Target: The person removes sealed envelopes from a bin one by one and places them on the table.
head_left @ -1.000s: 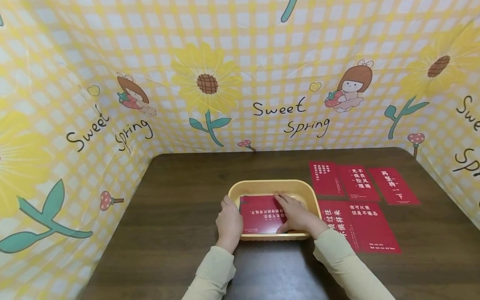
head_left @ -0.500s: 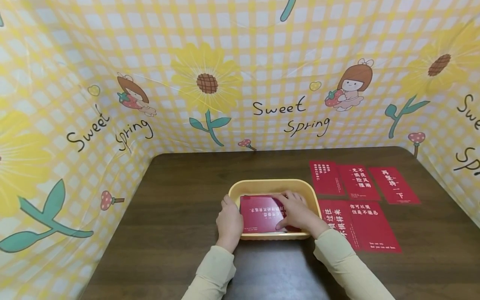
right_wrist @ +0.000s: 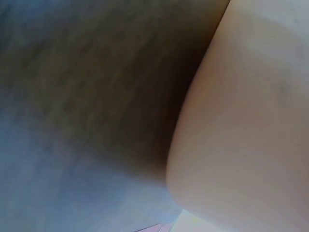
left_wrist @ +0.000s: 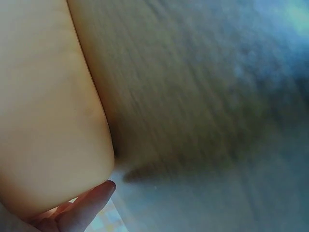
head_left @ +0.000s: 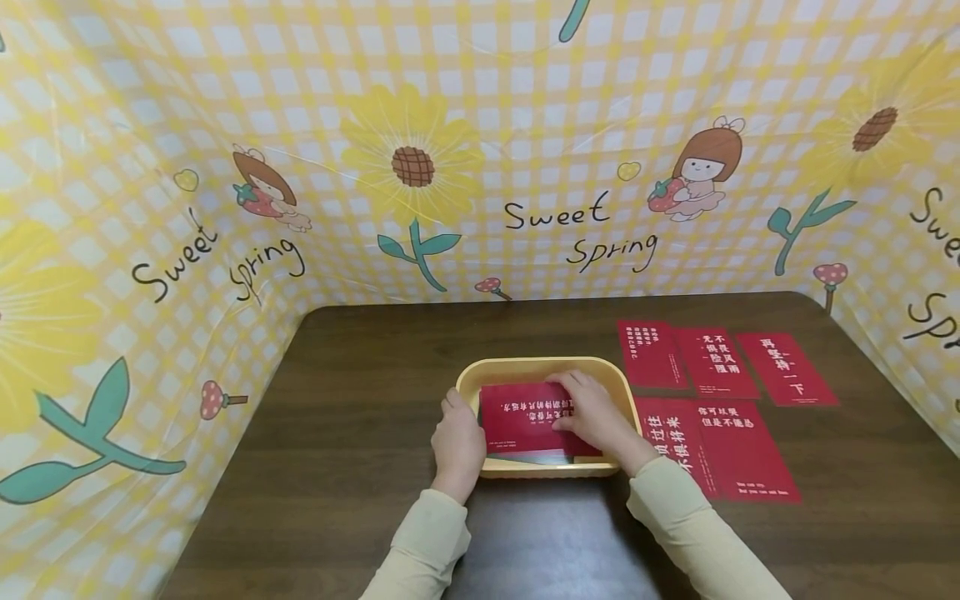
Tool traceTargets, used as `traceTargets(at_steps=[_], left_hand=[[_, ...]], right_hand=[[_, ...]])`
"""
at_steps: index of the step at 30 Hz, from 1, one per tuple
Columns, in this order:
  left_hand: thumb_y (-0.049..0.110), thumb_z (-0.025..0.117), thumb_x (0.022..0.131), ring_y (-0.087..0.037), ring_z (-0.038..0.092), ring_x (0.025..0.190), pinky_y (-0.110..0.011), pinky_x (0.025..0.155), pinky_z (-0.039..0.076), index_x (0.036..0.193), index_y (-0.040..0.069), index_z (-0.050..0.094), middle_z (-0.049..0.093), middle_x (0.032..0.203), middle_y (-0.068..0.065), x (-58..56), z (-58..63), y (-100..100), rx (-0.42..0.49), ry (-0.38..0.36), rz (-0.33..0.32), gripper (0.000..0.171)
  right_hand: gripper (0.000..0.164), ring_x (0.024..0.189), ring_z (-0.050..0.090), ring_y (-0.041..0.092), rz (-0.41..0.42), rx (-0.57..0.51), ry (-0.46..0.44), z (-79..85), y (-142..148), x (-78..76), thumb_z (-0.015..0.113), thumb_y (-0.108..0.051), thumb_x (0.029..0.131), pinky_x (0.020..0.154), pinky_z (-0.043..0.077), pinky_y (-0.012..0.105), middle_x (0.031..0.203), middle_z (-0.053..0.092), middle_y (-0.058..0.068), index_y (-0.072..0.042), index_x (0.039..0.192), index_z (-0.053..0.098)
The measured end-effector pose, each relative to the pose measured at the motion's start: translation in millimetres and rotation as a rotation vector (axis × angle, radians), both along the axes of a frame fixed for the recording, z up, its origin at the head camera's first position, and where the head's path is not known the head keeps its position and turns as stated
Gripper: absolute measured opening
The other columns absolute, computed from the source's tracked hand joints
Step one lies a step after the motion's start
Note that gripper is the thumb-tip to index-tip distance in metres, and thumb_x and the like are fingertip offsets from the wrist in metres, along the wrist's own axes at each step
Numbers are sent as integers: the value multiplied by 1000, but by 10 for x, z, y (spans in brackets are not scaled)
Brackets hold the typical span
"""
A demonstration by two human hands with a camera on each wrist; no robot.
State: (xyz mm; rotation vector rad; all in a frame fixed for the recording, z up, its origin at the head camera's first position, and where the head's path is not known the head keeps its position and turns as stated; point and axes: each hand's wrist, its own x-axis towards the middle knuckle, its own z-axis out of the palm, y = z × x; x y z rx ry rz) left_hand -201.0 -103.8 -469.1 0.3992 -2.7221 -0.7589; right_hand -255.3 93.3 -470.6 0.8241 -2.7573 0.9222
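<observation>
A yellow plastic tub (head_left: pixel 528 364) stands on the table, holding a stack of red cards with white Chinese writing. My left hand (head_left: pixel 459 442) grips the tub's left rim, fingers on the outer side; a fingertip (left_wrist: pixel 99 199) shows low in the left wrist view. Inside the tub, my right hand (head_left: pixel 592 414) pinches the right end of the top red card (head_left: pixel 517 417) between thumb and fingers. The card's near edge stands off the tub's front wall, baring a pale strip beneath it. Dark table fills much of the right wrist view.
Right of the tub, several red cards lie flat in two rows, among them a front card (head_left: pixel 750 458) and a back right card (head_left: pixel 786 367). Brown wooden table (head_left: pixel 322 450) spreads to the left. A yellow checked cloth (head_left: pixel 547 100) hangs behind and at both sides.
My right hand has slid along the card and now pinches its right end. The top card has shifted away from the tub's front wall. My left hand keeps its place on the rim.
</observation>
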Motion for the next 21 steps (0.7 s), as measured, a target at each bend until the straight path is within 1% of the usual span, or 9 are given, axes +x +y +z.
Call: traceTargets(at_steps=[3,5,9,11,13,18,21], left_hand=[[-4,73,77,-45,64,70,-54,60,54,112,-10,43,53,94,-24,-5,3,-11,-6,5,1,46],[-4,73,77,-45,64,70,-54,61,54,112,-10,43,53,94,-24,-13,6,-16,-6,8,1,46],[-4,72,78,-44,64,70,-54,61,54,113,-10,43,53,95,-24,-17,20,-14,-1,6,-1,47],[-3,73,78,-44,64,70,-54,61,54,114,-10,43,53,95,-24,-15,23,-12,-2,2,2,47],[-3,73,78,-44,64,70,-54,61,54,114,-10,43,53,96,-24,-12,22,-8,-6,-8,9,48],[-2,74,79,-43,64,70,-53,62,54,114,-9,42,52,95,-23,-12,17,7,15,-42,20,48],[-1,75,78,-43,64,69,-53,62,54,114,-9,42,52,95,-23,-15,13,15,21,-53,15,49]], right_hand=[[55,107,54,37,-1,-37,1,14,-5,-8,87,-5,69,96,41,52,111,60,16,0,116,59],[48,103,55,35,-2,-73,-13,24,-3,-11,84,-3,72,93,43,51,107,61,15,0,113,60],[27,98,59,32,-19,-149,-48,35,6,-14,74,-2,83,89,46,50,103,64,14,0,109,65],[19,96,61,30,-45,-192,-79,36,11,-13,69,-3,88,88,47,48,102,66,14,0,107,67],[14,94,62,29,-72,-235,-103,39,19,-8,66,-3,91,86,48,47,100,68,13,0,104,68],[9,84,62,27,-162,-353,-182,86,67,18,66,0,90,75,50,38,90,67,11,1,99,67],[8,82,62,29,-221,-406,-209,129,126,29,65,3,90,72,50,35,88,65,12,4,98,64]])
